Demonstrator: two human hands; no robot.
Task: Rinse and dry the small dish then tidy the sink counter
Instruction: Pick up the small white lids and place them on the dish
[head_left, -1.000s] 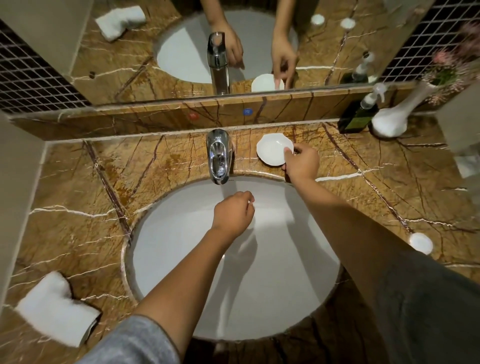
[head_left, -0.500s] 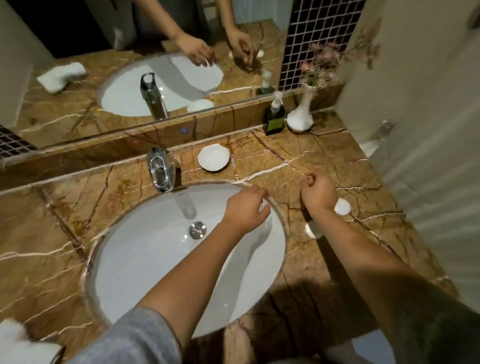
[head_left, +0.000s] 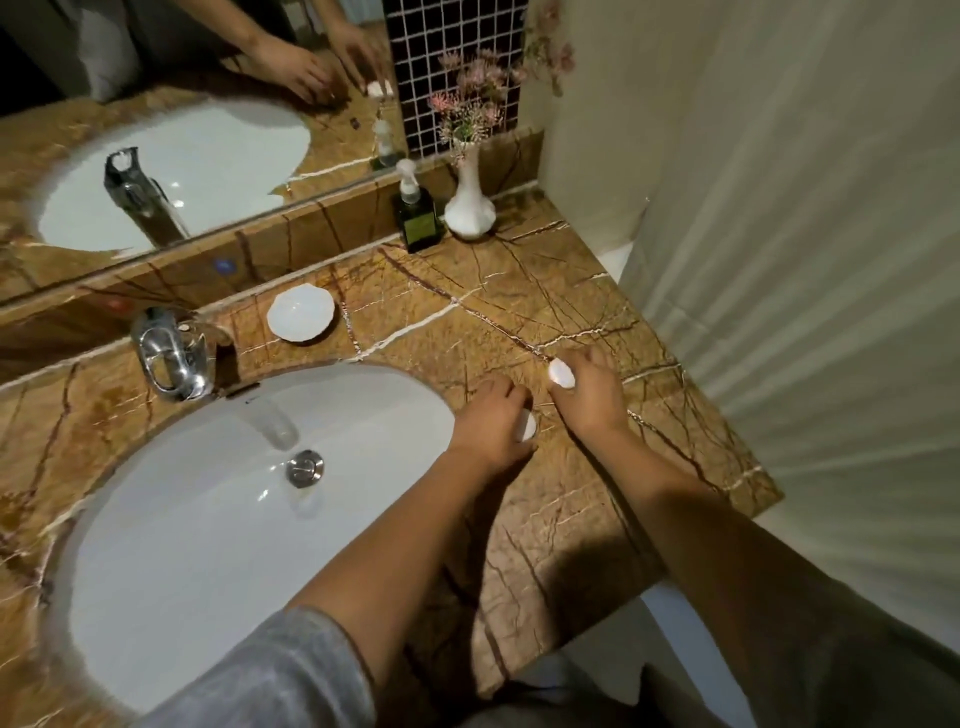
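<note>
Tidying looks underway: small dish (head_left: 301, 315) sits empty on the bench (head_left: 519, 312) behind the sink (head_left: 208, 519), upper left of centre, while left hand (head_left: 491, 423) and right hand (head_left: 589, 392) each close their fingers around a small white piece.

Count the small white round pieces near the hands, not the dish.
2. One small white piece is at the right hand fingertips; the other is under the left hand, partly covered. The hands could hide more; the mirror only repeats them.
</note>
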